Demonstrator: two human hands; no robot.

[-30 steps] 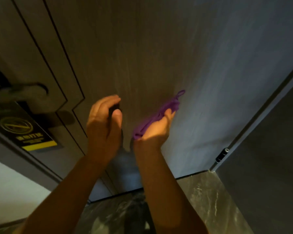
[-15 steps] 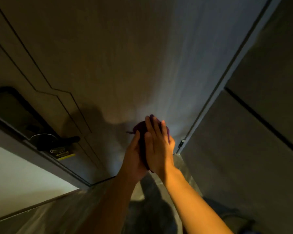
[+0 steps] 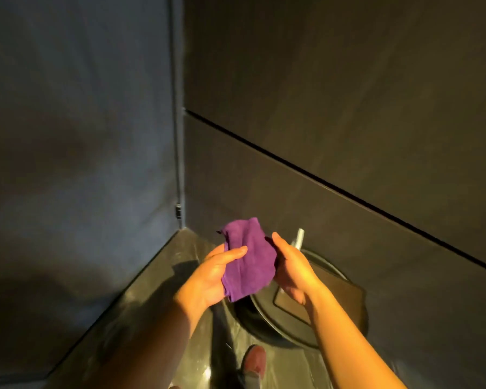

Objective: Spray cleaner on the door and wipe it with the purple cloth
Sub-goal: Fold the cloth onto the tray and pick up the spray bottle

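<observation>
The purple cloth (image 3: 249, 258) is folded into a flat rectangle and held between both hands, in front of my body and away from the door. My left hand (image 3: 211, 276) grips its left edge, thumb on top. My right hand (image 3: 293, 269) holds its right edge. The grey door (image 3: 76, 130) fills the left of the view, its hinge edge running down the corner. A pale nozzle-like tip (image 3: 300, 237) sticks up just behind my right hand; I cannot tell whether it is the spray cleaner.
A dark panelled wall (image 3: 334, 122) stands to the right of the door. Below my hands a round black bin (image 3: 300, 307) with a flat lid sits on the glossy stone floor (image 3: 157, 290). A reddish shoe (image 3: 254, 360) shows at the bottom.
The view has swung right, from the door's handle side to its hinge corner. Both hands came off the door with the cloth and now hold it folded above the bin.
</observation>
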